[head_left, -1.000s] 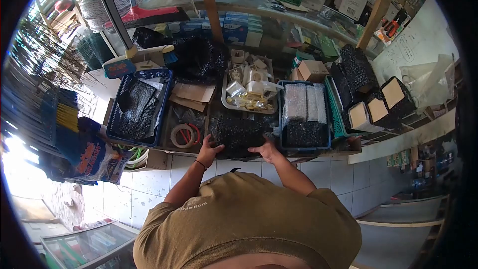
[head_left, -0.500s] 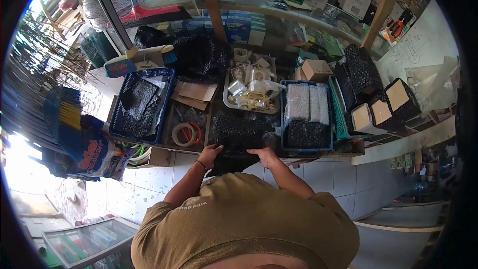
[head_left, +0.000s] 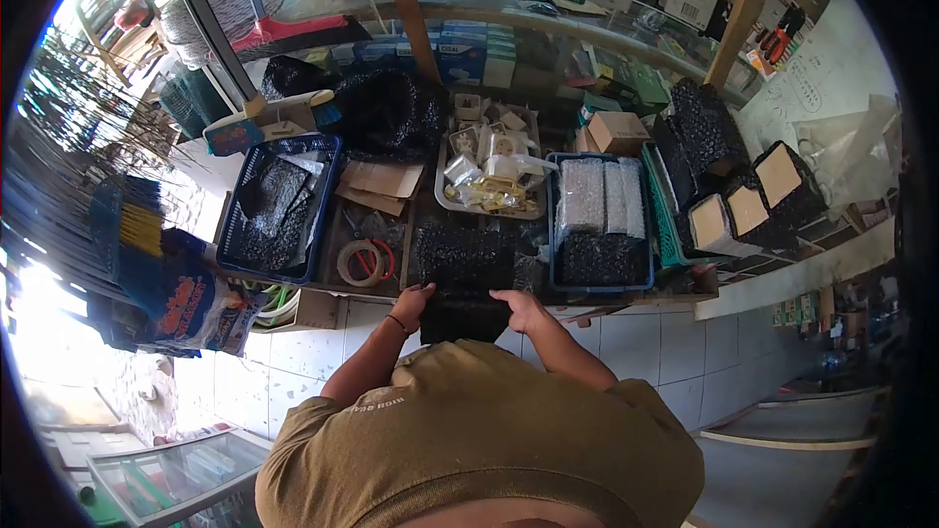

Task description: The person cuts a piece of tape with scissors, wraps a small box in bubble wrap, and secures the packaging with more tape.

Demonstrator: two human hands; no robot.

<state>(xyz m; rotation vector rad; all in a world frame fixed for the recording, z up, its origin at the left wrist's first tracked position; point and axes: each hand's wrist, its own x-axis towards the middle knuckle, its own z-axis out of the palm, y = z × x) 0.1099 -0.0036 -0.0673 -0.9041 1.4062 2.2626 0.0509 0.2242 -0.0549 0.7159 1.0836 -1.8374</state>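
A dark sheet of black bubble wrap (head_left: 465, 259) lies across the front edge of the counter, its near end hanging toward my body. My left hand (head_left: 411, 306) grips its left edge, thumb on top and a thin band at the wrist. On the opposite edge my right hand (head_left: 521, 309) is closed in the same way, its thumb pointing inward. The fingers beneath the sheet are hidden. Just beyond the wrap stands a white tray (head_left: 445, 198) of sockets and small bagged parts.
To the right, a blue basket (head_left: 649, 244) holds bubble-wrapped packs, beside dark-wrapped boxes (head_left: 748, 210). A roll of tape (head_left: 360, 264) and red-handled scissors (head_left: 387, 256) lie left of the wrap. Farther left is another blue basket (head_left: 227, 235) with black wrap pieces.
The bubble wrap now lies straighter and flatter between my hands, its hanging end more squared. Both hands have shifted only slightly and keep their hold.
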